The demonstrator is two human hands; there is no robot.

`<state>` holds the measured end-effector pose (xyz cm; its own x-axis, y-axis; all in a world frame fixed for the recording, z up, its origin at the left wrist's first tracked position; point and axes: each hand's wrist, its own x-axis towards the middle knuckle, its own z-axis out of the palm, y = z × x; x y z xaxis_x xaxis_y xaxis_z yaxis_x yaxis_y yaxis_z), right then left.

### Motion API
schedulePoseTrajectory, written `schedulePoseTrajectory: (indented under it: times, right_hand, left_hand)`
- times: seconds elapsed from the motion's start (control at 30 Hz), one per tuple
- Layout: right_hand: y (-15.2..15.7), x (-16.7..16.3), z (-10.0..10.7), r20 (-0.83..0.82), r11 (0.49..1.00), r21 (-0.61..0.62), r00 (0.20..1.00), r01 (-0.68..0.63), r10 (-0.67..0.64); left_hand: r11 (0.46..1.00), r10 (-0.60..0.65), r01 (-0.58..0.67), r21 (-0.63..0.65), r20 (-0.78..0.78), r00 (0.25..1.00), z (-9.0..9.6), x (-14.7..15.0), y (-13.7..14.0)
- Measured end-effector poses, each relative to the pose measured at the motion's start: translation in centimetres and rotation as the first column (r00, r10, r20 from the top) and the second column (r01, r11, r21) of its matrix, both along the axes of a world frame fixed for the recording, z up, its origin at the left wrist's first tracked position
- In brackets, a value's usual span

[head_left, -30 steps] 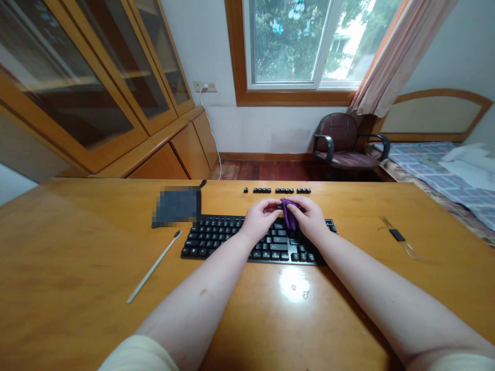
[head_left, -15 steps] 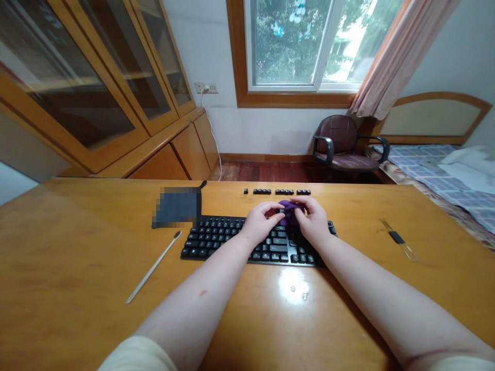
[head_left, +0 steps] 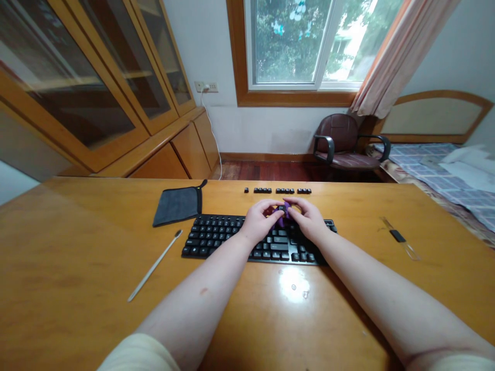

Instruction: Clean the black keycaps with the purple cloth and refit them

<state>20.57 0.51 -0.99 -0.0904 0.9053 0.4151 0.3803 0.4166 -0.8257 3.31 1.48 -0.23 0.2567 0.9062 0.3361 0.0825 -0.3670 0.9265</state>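
My left hand (head_left: 259, 221) is closed in a pinch on a small black keycap (head_left: 281, 207), its thumb at the near side. Bunched around the keycap is a soft purple piece (head_left: 285, 219) that looks like a cloth. My right hand (head_left: 309, 219) is closed on the purple cloth, thumb and fingers meeting at the keycap. Both hands are just above the upper right part of a black keyboard (head_left: 216, 237), hiding some of its keys. Behind them, a row of loose black keycaps (head_left: 285, 191) lies near the far edge of the table.
A dark zip pouch (head_left: 178, 205) and a thin white brush (head_left: 157, 265) with a dark tip lie left of the keyboard. To the right is a wire keycap puller (head_left: 397, 236) with a black middle. The wooden table (head_left: 77, 247) faces a chair (head_left: 340, 141) and a window.
The black keycap now shows between my fingers, with the purple cloth shifted around it. My right hand has moved slightly left, closer to my left hand.
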Motion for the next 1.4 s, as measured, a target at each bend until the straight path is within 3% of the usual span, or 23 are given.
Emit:
schedulePoseTrajectory:
  times: [0.23,0.3,0.43,0.63,0.73,0.83,0.9,0.97,1.03,1.1,1.2,1.4]
  right_hand:
    - [-0.2,0.0,0.3,-0.036,0.97,0.069,0.972,0.232,-0.23]
    - [-0.4,0.0,0.3,-0.066,0.977,-0.001,0.975,0.214,-0.214]
    - [-0.4,-0.1,0.3,-0.112,0.984,-0.171,0.991,0.054,-0.074]
    - [-0.1,-0.2,0.7,0.011,0.978,-0.169,0.993,0.119,-0.119]
    - [0.0,-0.3,1.3,-0.117,0.946,-0.236,0.96,0.221,-0.253]
    - [0.0,-0.3,1.8,-0.338,0.916,-0.302,0.869,0.263,-0.361]
    - [-0.2,-0.5,2.0,-0.442,0.932,-0.317,0.841,0.178,-0.311]
    - [-0.4,-0.7,2.0,-0.507,0.942,-0.335,0.841,0.008,-0.187]
    - [-0.7,-1.0,1.9,-0.547,0.922,-0.352,0.835,-0.162,-0.062]
    - [-0.8,-1.3,1.8,-0.537,0.902,-0.355,0.843,-0.244,0.017]
    - [-0.7,-1.4,1.6,-0.477,0.921,-0.331,0.878,-0.204,0.023]
    - [-0.5,-1.2,1.3,-0.417,0.939,-0.311,0.909,-0.143,0.001]
  left_hand:
    - [0.999,0.053,-0.053,-0.006,-0.03,0.998,0.1,0.0,0.0]
    - [0.996,0.082,-0.081,0.03,-0.05,0.995,-0.1,-0.1,0.1]
    - [0.977,0.166,-0.15,0.15,-0.102,0.981,-0.1,-0.3,0.2]
    - [0.957,0.221,-0.188,0.22,-0.135,0.966,0.1,-0.5,0.2]
    - [0.942,0.257,-0.222,0.25,-0.116,0.959,0.1,-0.5,0.3]
    - [0.936,0.27,-0.242,0.254,-0.081,0.959,0.1,-0.5,0.3]
    - [0.954,0.223,-0.2,0.223,-0.08,0.972,0.0,-0.3,0.3]
    - [0.977,0.147,-0.135,0.164,-0.061,0.987,-0.2,-0.2,0.3]
    - [0.993,0.078,-0.076,0.095,-0.01,0.997,-0.4,0.0,0.2]
    - [0.999,0.031,-0.033,0.027,0.055,0.998,-0.6,0.1,0.2]
    - [1.0,0.005,-0.004,-0.009,0.117,0.993,-0.6,0.1,0.3]
    - [0.993,0.027,-0.031,0.115,0.041,0.999,-0.2,-0.2,0.4]
